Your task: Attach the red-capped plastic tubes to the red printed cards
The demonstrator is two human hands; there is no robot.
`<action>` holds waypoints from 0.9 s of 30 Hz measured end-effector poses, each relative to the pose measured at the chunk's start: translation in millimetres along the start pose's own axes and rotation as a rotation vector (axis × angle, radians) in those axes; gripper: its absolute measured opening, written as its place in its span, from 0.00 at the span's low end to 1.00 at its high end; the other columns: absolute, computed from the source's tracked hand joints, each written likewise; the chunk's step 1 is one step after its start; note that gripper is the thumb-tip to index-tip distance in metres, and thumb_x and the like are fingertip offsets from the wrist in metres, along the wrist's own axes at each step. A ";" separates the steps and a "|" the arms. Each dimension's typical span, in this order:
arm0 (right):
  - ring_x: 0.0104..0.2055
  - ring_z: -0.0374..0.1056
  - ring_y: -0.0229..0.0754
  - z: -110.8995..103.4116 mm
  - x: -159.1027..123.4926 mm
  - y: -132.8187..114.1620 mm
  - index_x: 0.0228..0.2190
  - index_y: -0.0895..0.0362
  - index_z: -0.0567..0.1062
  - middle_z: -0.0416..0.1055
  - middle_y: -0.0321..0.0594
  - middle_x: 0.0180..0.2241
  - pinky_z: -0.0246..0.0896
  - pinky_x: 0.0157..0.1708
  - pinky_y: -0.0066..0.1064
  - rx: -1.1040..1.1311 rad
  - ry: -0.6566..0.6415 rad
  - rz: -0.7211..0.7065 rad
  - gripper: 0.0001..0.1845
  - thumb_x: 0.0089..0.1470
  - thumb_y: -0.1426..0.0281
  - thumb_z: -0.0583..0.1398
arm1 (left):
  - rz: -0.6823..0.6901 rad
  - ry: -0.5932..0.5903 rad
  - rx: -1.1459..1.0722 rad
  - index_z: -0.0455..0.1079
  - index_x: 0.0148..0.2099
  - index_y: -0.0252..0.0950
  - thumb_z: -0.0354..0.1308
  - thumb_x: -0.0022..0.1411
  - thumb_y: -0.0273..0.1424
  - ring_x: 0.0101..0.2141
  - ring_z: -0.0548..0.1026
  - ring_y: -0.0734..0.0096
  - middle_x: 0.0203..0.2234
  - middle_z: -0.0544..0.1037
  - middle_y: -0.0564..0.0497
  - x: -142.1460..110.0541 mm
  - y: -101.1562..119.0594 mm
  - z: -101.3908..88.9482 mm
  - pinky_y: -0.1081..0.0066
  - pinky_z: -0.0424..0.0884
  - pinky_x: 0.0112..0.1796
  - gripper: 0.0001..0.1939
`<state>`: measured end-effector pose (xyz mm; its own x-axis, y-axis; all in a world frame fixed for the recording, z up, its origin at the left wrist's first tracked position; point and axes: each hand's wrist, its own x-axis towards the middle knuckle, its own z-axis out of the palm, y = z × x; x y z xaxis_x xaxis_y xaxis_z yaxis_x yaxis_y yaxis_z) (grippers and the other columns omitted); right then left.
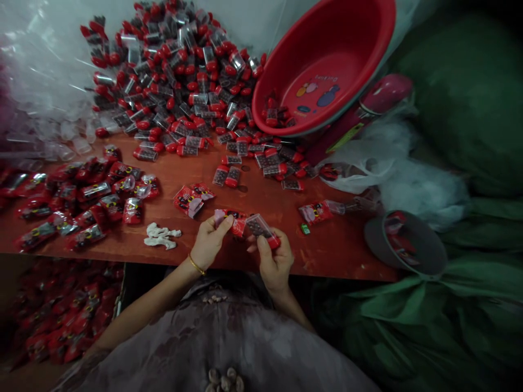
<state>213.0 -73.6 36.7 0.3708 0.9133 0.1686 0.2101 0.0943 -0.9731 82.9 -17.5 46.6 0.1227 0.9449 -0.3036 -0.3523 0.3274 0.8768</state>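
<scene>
My left hand pinches a red printed wrapper between thumb and fingers, above the table's front edge. In my right hand is a small clear container with a red cap, dark dotted contents showing through its wall. The container's clear end points up and left, touching or overlapping the wrapper; which of the two I cannot tell. More flat red wrappers lie just beyond my left hand. A crumpled white piece rests left of it.
A big pile of red-capped containers covers the back. Filled red packets are heaped at left, with more in a box below. A tilted red basin stands back right. At right are a grey bowl and a small green item.
</scene>
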 end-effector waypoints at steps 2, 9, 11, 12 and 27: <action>0.26 0.69 0.38 -1.6 9.8 7.3 0.39 0.55 0.67 0.74 0.37 0.28 0.66 0.29 0.31 -0.172 0.030 -0.015 0.13 0.55 0.61 0.56 | -0.008 0.031 -0.007 0.72 0.28 0.32 0.66 0.44 0.43 0.25 0.70 0.76 0.23 0.74 0.53 0.5 0.4 1.9 0.75 0.69 0.31 0.18; 0.47 0.64 0.54 -5.7 45.3 31.9 0.39 0.57 0.74 0.72 0.51 0.44 0.58 0.46 0.48 -0.743 -0.102 -0.141 0.19 0.53 0.58 0.55 | 0.102 0.074 0.134 0.74 0.31 0.32 0.64 0.48 0.41 0.26 0.69 0.76 0.24 0.75 0.54 1.8 -5.5 -3.7 0.73 0.68 0.34 0.16; 0.51 0.62 0.52 -4.4 43.5 23.2 0.45 0.57 0.72 0.70 0.50 0.48 0.56 0.50 0.47 -0.646 -0.118 -0.188 0.20 0.55 0.59 0.53 | 0.153 0.057 0.227 0.75 0.31 0.32 0.63 0.50 0.40 0.27 0.69 0.75 0.24 0.75 0.54 1.2 -5.9 -6.7 0.73 0.67 0.34 0.14; 0.51 0.63 0.50 -3.0 41.1 16.9 0.45 0.56 0.72 0.70 0.49 0.48 0.56 0.51 0.45 -0.557 -0.153 -0.206 0.20 0.56 0.59 0.52 | 0.165 0.047 0.270 0.75 0.31 0.32 0.62 0.50 0.39 0.27 0.69 0.75 0.24 0.75 0.54 0.8 -5.5 -7.3 0.73 0.67 0.34 0.14; 0.22 0.56 0.34 31.0 20.2 6.0 0.15 0.55 0.61 0.58 0.31 0.17 0.55 0.25 0.27 -0.263 -0.096 -0.133 0.21 0.56 0.60 0.54 | -0.372 0.048 -0.211 0.70 0.30 0.33 0.71 0.34 0.41 0.21 0.73 0.76 0.22 0.76 0.53 -10.6 -1.1 -4.0 0.76 0.70 0.24 0.22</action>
<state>193.8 -42.3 29.4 0.2396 0.9344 0.2636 0.4826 0.1210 -0.8674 78.3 -27.8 47.3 0.2356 0.7595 -0.6063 -0.4752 0.6342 0.6099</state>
